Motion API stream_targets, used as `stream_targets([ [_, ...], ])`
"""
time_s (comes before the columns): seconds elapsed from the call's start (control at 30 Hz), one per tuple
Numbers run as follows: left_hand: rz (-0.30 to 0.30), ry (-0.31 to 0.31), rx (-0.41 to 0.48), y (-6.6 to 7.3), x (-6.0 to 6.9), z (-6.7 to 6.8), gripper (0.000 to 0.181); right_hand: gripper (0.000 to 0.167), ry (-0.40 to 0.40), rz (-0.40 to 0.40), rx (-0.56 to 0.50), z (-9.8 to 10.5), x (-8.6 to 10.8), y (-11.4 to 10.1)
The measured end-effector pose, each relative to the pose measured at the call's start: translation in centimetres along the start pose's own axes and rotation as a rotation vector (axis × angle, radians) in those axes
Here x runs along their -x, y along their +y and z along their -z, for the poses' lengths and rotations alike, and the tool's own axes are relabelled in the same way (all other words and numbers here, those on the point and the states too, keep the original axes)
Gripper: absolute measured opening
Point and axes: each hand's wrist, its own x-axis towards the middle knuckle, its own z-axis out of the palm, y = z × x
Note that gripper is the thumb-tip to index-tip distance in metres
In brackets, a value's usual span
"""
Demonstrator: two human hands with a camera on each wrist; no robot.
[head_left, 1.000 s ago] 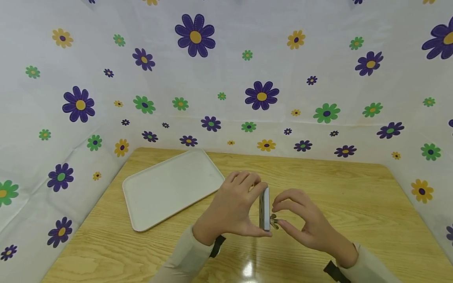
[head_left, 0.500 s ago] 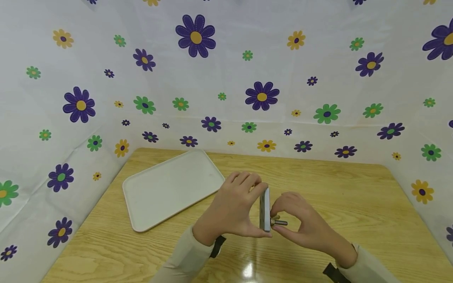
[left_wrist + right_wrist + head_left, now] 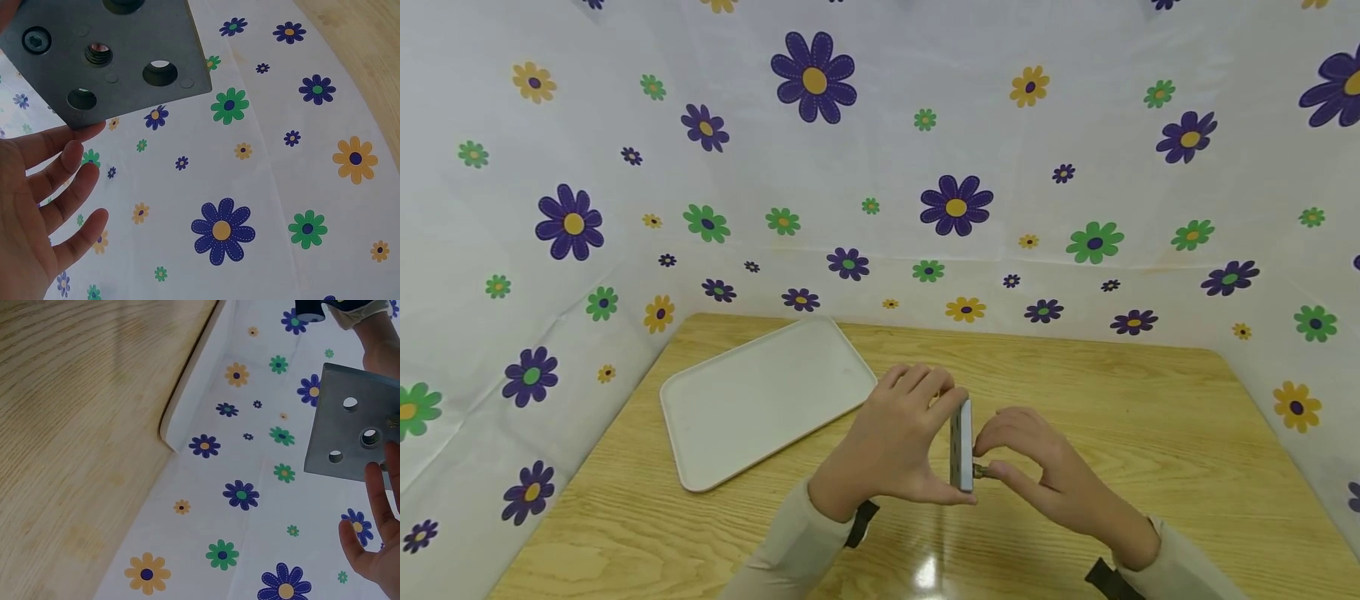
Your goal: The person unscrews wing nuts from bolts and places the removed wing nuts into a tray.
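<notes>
My left hand (image 3: 898, 442) holds a grey metal plate (image 3: 966, 446) upright by opposite edges, between thumb and fingers. The left wrist view shows the plate (image 3: 134, 75) with several round holes and a socket-head bolt (image 3: 36, 40) in one. On the plate's right side, a brass-coloured wing nut (image 3: 981, 472) sits on the bolt's shaft, close to the plate. My right hand (image 3: 1045, 471) has curled fingers and thumb at the wing nut, partly covering it. In the right wrist view, the wing nut (image 3: 394, 420) is cut off by the frame edge.
A white rectangular tray (image 3: 767, 404) lies on the wooden table (image 3: 1120, 400), behind and left of my hands. White flower-patterned cloth (image 3: 880, 150) stands round the table's back and sides.
My right fingers have closed in around the wing nut, and the thumb has shifted over the bolt's end, which stuck out half a second ago. The left hand and plate keep still.
</notes>
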Motion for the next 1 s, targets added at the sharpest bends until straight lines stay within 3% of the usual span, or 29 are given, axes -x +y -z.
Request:
stream_targets([
  [0.17, -0.002, 0.003, -0.002, 0.03, -0.01, 0.02, 0.09, 0.031, -0.028, -0.062, 0.0, 0.23, 0.02, -0.22],
  [0.8, -0.013, 0.007, -0.009, 0.11, -0.11, 0.26, 0.091, 0.034, -0.022, -0.038, 0.054, 0.05, 0.27, -0.35],
  [1.0, -0.014, 0.004, -0.012, 0.16, -0.07, 0.32, 0.092, 0.015, -0.014, 0.006, 0.05, -0.23, 0.2, -0.07],
])
